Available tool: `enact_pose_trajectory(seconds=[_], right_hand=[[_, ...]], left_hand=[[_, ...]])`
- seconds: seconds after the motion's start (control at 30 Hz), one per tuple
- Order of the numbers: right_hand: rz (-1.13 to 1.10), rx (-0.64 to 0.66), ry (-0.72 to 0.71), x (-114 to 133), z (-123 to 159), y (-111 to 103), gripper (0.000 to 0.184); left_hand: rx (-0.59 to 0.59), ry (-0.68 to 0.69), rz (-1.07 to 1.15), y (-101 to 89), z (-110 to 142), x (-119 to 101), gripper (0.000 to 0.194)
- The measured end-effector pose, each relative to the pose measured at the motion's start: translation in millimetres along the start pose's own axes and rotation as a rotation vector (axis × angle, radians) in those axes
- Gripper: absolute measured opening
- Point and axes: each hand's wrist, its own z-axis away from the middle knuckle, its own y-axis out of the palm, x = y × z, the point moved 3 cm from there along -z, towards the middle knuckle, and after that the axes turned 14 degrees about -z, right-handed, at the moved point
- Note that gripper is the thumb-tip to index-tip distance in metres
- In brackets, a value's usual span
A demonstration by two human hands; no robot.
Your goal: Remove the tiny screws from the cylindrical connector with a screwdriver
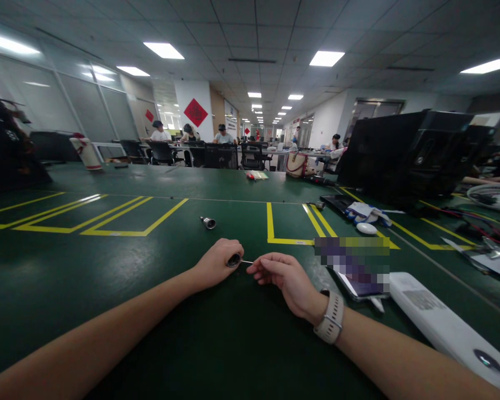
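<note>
- Metal cylinder (234, 260) at centre, left hand's (216, 264) fingers wrapped round it; a loose grip could drop it.
- Thin rod (247, 261) pokes right; right hand's (286, 281) fingers curl, pinch unclear: sideways pressure might bend it.
- Farther, slightly left, metal fitting (209, 223) lies sideways; a knock could roll it.

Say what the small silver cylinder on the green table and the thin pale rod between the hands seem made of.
Small silver cylinder: probably polished metal, given its bright highlights. Thin pale rod: possibly smooth metal, by its bright gleam; too small to settle.
</note>
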Motion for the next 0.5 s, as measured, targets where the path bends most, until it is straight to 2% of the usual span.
enact_pose_trajectory(seconds=[0.5], right_hand=[[0.040, -0.009, -0.070, -0.9, 3.6, -0.7, 0.015]], left_hand=[[-0.003, -0.025, 0.005, -0.4, -0.1, 1.8, 0.006]])
